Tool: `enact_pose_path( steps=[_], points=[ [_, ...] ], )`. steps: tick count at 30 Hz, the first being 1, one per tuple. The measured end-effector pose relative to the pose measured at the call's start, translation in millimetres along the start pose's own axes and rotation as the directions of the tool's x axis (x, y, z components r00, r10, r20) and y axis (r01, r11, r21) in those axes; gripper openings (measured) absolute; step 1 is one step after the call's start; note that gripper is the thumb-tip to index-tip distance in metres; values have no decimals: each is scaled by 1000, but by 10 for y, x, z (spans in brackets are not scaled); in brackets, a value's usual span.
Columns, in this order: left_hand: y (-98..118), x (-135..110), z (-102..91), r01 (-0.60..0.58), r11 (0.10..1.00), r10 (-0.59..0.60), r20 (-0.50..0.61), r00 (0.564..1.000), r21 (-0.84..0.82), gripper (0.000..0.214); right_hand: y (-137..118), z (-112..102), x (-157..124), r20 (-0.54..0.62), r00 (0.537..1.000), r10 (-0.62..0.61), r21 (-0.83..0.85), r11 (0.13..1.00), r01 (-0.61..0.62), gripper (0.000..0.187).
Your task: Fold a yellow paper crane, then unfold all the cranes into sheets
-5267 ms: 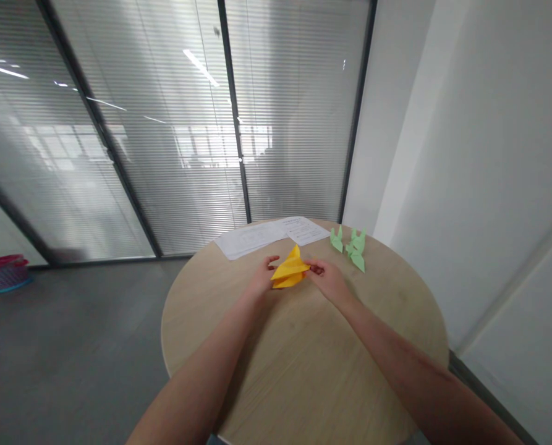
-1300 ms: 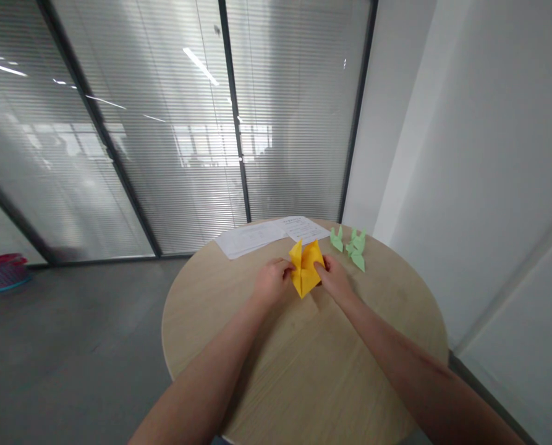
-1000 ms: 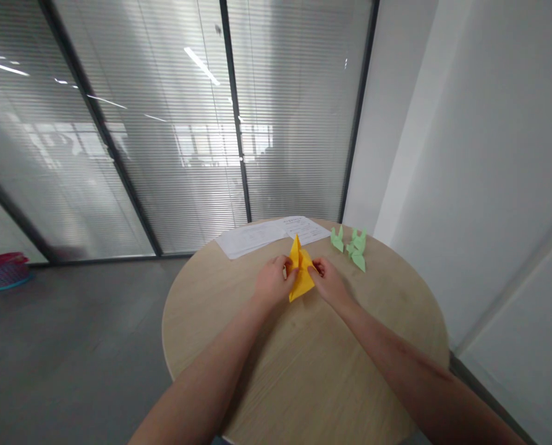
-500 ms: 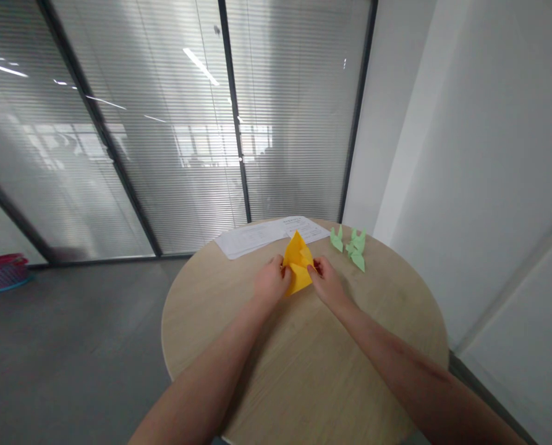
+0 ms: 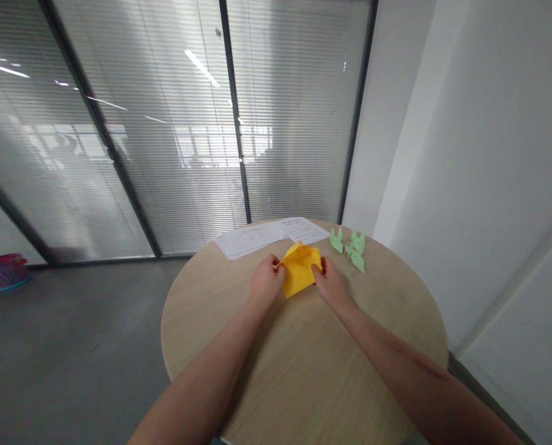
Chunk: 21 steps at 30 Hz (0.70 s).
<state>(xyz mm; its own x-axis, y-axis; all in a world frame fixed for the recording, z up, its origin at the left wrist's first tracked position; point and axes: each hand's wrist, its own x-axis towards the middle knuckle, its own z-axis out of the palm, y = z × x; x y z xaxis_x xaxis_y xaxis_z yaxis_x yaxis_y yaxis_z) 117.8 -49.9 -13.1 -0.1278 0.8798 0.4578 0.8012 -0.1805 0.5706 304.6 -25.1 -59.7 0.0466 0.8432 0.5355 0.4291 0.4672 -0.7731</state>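
A folded sheet of yellow paper is held between my two hands above the middle of the table, its top edge bent and slightly gaping. My left hand pinches its left side, thumb toward me. On the right edge my right hand is closed, with the thumb on the front face and the fingers behind. The fingertips at the back are hidden by the paper.
Round wooden table under my arms. White printed sheets lie at its far edge. Several folded green paper figures stand to the right of them. A red and blue basket is on the floor at far left.
The paper's tall pointed top has come down and the sheet now looks wider and squarer. My hands have moved slightly apart, both still gripping it.
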Motion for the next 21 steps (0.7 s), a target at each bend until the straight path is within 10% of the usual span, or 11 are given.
enact_pose_path(
  steps=[9, 16, 21],
  points=[
    [-6, -2, -56, -293, 956, 284, -203, 937, -19, 58, -166, -25, -58, 89, 995, -41, -67, 997, 47, 7],
    [23, 44, -178, -451, 858, 508, -270, 818, 245, 48, -169, -31, -52, 70, 993, -94, -81, 992, 99, 7],
    [17, 66, -282, -455, 831, 525, -183, 831, 320, 32, -129, -59, -15, -10, 1000, -3, 33, 999, 3, 12]
  ],
)
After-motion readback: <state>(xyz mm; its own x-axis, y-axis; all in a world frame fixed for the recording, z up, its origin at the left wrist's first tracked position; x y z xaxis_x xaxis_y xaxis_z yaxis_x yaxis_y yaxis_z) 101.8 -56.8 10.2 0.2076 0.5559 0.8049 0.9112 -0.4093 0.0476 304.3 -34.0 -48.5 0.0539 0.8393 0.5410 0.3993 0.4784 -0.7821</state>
